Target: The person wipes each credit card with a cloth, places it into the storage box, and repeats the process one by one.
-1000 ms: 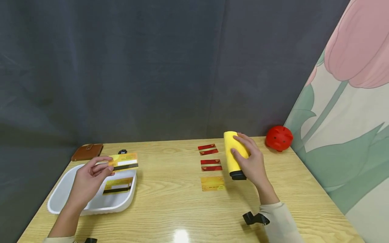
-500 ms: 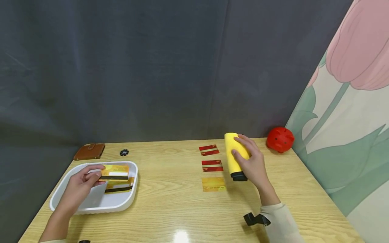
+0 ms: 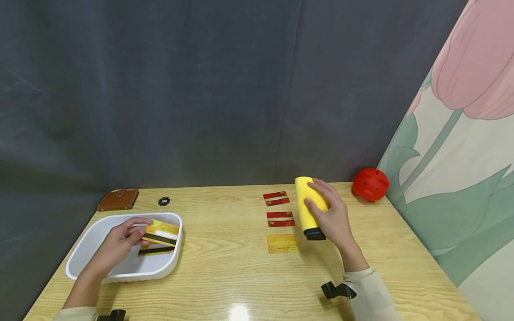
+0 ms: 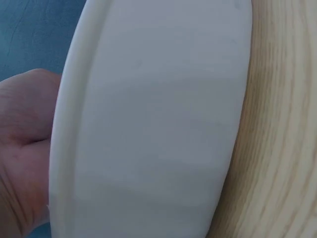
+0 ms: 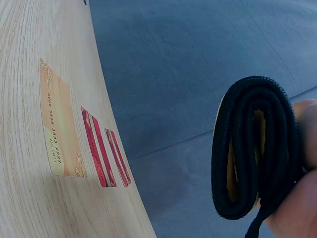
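In the head view my left hand [image 3: 120,243] pinches the left end of a yellow bank card [image 3: 165,231] above the white plastic tub [image 3: 78,254]. A second yellow bank card [image 3: 155,252] lies in the tub, partly covered by the held one. The left wrist view is mostly filled by the tub's outer wall [image 4: 153,119], which hides the fingers and card. My right hand [image 3: 335,214] grips a rolled yellow cloth [image 3: 307,205] above the table. Its black-edged end [image 5: 257,148] faces the right wrist camera, and a thin cord hangs from it.
Right of centre, a gold card [image 3: 282,244] and two red cards [image 3: 280,219] lie in a column on the wooden table. At the back stand a brown wallet [image 3: 118,200], a black chip [image 3: 163,201] and, far right, a red piggy bank [image 3: 370,184].
My left hand has lowered the yellow bank card from above the tub's far side, then shifted it slightly right and tilted it over the other card. The right hand and cloth have barely moved.
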